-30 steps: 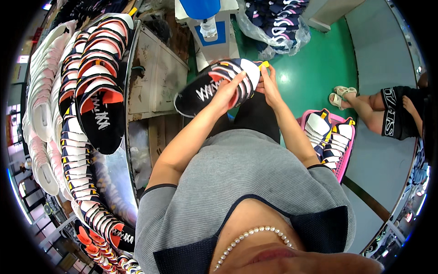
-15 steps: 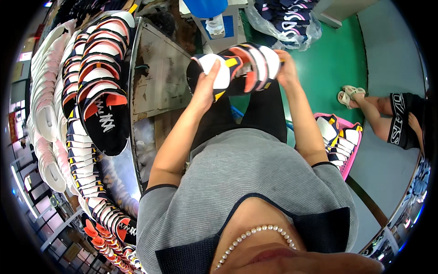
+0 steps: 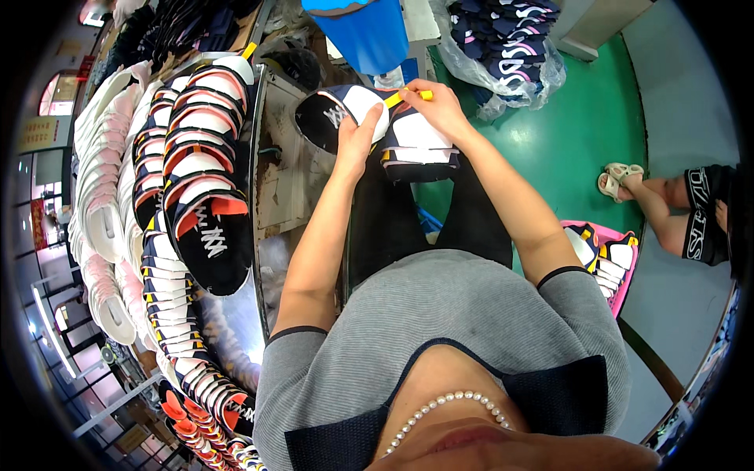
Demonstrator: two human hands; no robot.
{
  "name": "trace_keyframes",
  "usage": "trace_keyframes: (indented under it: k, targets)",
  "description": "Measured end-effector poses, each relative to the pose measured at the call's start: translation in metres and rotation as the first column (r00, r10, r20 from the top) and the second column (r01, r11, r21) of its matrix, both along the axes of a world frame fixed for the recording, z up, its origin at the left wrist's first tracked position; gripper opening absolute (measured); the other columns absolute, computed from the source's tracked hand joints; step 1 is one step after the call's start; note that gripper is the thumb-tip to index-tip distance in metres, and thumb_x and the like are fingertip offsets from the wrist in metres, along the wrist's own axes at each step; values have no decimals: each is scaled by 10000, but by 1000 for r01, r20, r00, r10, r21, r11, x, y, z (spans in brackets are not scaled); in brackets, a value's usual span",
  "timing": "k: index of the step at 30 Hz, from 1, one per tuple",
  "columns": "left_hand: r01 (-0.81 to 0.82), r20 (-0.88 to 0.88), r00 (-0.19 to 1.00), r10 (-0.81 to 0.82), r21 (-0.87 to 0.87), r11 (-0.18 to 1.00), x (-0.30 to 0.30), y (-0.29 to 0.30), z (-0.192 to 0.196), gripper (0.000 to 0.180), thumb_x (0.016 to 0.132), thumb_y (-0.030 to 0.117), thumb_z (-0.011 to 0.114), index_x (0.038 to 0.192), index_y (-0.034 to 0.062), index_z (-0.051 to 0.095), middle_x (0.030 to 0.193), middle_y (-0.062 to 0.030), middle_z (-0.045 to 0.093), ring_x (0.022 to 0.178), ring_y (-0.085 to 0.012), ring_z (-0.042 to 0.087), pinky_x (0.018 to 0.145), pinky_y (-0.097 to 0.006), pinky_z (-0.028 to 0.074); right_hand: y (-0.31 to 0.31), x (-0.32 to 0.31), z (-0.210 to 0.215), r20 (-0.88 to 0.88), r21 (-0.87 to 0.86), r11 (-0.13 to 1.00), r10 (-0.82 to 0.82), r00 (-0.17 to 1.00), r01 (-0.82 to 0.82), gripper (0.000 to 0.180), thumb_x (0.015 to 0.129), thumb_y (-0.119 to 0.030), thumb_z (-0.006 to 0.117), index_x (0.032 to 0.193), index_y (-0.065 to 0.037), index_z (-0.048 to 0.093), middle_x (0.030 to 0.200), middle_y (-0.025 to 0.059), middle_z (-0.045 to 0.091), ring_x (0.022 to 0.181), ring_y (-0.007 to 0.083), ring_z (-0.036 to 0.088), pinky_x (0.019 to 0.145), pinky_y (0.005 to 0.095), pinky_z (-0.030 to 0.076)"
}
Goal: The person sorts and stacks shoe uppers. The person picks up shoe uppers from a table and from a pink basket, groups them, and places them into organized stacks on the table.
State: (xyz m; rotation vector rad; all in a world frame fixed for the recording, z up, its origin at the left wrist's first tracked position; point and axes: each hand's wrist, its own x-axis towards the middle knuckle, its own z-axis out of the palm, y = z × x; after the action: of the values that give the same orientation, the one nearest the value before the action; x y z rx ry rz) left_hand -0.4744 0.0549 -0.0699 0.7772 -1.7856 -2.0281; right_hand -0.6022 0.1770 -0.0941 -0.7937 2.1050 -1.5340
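Note:
In front of my lap I hold a small bundle of nested shoe uppers (image 3: 420, 135), black and white with salmon lining. My left hand (image 3: 359, 141) is closed on the white panel of the end upper, its thumb lying on top. That upper's black lining (image 3: 318, 122) with zigzag white stitching points left. My right hand (image 3: 440, 108) pinches a yellow tab (image 3: 399, 100) at the middle of the bundle, and a yellow end sticks out past the fingers. Below this hand, the other uppers hang over my thighs. The fingers of my left hand are hidden underneath.
Long rows of nested uppers (image 3: 206, 157) line the bench at left, beside white ones (image 3: 106, 180). A blue bin (image 3: 365, 35) stands ahead. A plastic bag of dark pieces (image 3: 503, 47) lies beyond. At right sit a pink basket of uppers (image 3: 626, 282) and another person's legs (image 3: 656, 204).
My right hand has left the far right end of the bundle and moved inward to the yellow tab. The bundle's right end has dropped. My left hand keeps its hold.

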Motion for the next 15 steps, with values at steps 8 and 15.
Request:
trace_keyframes:
  k: [8,15]
  targets:
    - [-131,-56,988,143,187,974,-45,-32,-36,372,850,224,614,1110,-38,573,1035,-85,639,937,-203,614,825,-294,465,-31,-46,-19,330,-126,990,103,939,-64,215,842,-212,654,826,3,658,767,42,634,724,105,544,674,261,438]
    - [-292,50,915,400,766,573,-47,-57,-27,268,886,197,501,1053,-5,559,962,-134,637,909,-299,628,820,-467,489,7,-78,-12,533,-95,994,11,846,47,325,889,-329,600,895,-8,647,768,25,607,674,100,559,610,239,456]
